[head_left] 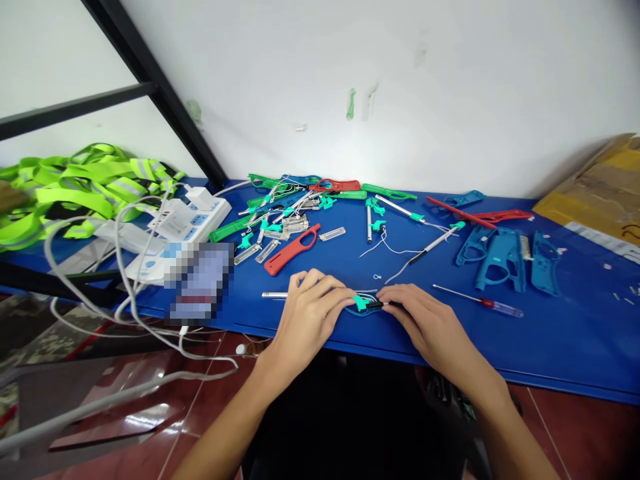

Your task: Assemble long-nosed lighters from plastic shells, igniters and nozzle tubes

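Observation:
At the table's front edge, both hands work on one long-nosed gas lighter in parts. My left hand (315, 303) is closed round it, and its metal tube (274, 295) sticks out to the left. Between the hands show a turquoise trigger (360, 303), white wires and part of a blue casing. My right hand (417, 317) pinches the right end, by a small black piece (374, 305); its fingertips partly hide what they grip. To the right lies a screwdriver (503, 308) with a red and clear handle.
Behind the hands lie a red lighter casing (291, 250), clear fuel tanks (333, 234) and wired metal tubes (399, 207). Blue casing halves (503, 260) are at right, near a taped cardboard box (595, 193). Left are a phone (203, 283), a power strip (210, 223), cables and neon straps (95, 193).

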The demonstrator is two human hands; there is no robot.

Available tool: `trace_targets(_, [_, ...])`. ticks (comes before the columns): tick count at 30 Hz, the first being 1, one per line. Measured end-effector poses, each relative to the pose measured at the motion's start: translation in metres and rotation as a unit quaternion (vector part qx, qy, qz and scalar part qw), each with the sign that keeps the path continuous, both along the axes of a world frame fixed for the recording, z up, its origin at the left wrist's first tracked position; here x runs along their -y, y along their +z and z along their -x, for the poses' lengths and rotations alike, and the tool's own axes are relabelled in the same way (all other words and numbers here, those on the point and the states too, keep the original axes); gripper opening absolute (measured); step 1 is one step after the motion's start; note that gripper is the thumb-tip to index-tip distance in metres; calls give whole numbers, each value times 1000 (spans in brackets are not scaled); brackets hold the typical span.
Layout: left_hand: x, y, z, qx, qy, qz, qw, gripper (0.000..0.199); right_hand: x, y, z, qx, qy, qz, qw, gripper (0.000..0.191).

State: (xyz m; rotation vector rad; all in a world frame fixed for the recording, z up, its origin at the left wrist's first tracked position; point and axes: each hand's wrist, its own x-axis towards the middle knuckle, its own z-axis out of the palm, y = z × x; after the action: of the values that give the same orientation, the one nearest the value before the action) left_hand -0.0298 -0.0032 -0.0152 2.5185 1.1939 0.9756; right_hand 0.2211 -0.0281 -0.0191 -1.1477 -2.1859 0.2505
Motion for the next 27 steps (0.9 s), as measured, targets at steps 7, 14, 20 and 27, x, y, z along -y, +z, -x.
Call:
trace_targets(7, [1, 2, -3, -8, -5, 46, 999, 11, 0, 0, 0, -4, 6, 0, 1000, 13])
trace_targets(14, [0, 1, -2, 0, 1, 68, 998, 14, -1, -1, -1, -13, 9, 2, 1000, 14])
trace_targets(20, [0, 3, -2, 28, 8, 62, 998, 14, 1, 0, -2, -23, 10, 8, 1000, 14])
trace_targets(27, [0, 4, -1, 25, -11, 79, 996, 10, 1, -1, -3, -25, -1, 28, 999, 14])
